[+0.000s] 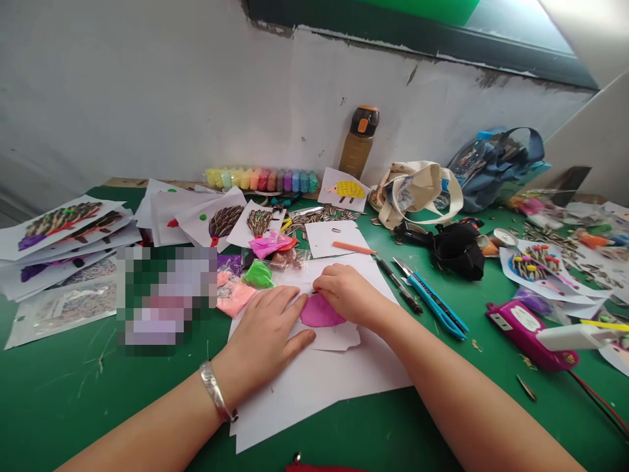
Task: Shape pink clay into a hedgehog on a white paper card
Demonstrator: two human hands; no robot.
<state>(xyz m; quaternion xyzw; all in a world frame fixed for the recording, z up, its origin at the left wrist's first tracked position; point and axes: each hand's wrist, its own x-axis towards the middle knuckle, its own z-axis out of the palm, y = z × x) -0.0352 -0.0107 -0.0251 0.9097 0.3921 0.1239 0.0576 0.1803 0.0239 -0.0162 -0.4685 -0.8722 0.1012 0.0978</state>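
A flat, rounded patch of pink modelling clay lies on a small piece of white paper, with larger white sheets underneath. My left hand rests flat on the paper at the clay's left, fingers stretched out. Curled over the clay's upper right edge, my right hand presses its closed fingertips there; the exact contact is partly hidden. Beyond my hands sit green clay, salmon clay and bright pink clay. An orange stick lies past my right hand.
To the right are a black pen, a blue craft knife and a magenta corded device. Seed-covered pictures are stacked left. Loose seeds, a bottle and a cloth bag stand farther back.
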